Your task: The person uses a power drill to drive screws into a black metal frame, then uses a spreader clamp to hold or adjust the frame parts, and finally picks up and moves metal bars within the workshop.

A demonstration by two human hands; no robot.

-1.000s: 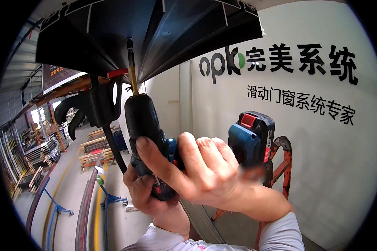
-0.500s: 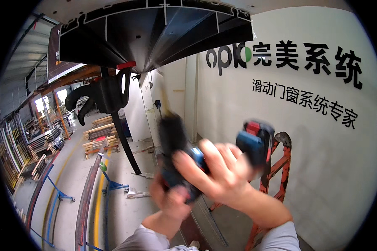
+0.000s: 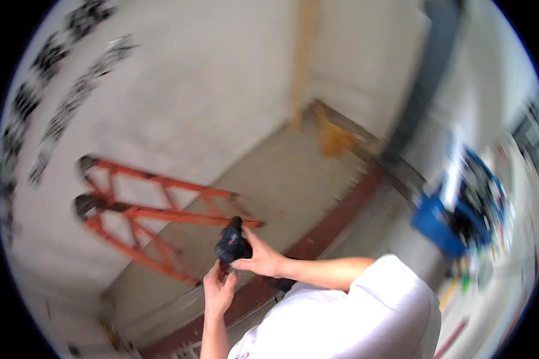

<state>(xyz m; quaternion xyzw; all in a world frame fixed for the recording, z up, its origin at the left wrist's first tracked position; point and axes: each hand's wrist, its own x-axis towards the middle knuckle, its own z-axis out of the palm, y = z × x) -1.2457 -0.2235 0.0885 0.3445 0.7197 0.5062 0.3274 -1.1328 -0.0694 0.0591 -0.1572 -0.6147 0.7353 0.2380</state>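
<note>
A dark cordless drill [image 3: 232, 244] is held out in front of me, left of the middle of the head view. My right hand [image 3: 260, 256] grips it from the right side, fingers closed around its body. Close below, my left hand [image 3: 220, 288] has its fingertips pressed together against the drill's lower end. What lies between those fingertips is too small and blurred to make out. Behind the drill stand red-orange ladder-like metal frames [image 3: 156, 212] with dark ends, partly hidden by the drill and hands.
A pale wall [image 3: 179, 90] with dark lettering rises at the left. On the floor, a dark red strip [image 3: 335, 215] runs diagonally. A yellow-orange object [image 3: 335, 139] lies near the corner. At the right is a blue bin or cart [image 3: 440, 227] full of mixed items.
My view has swung right and down, away from the dark overhead profile and black clamp. Both hands still hold the drill, which is now lower and turned.
</note>
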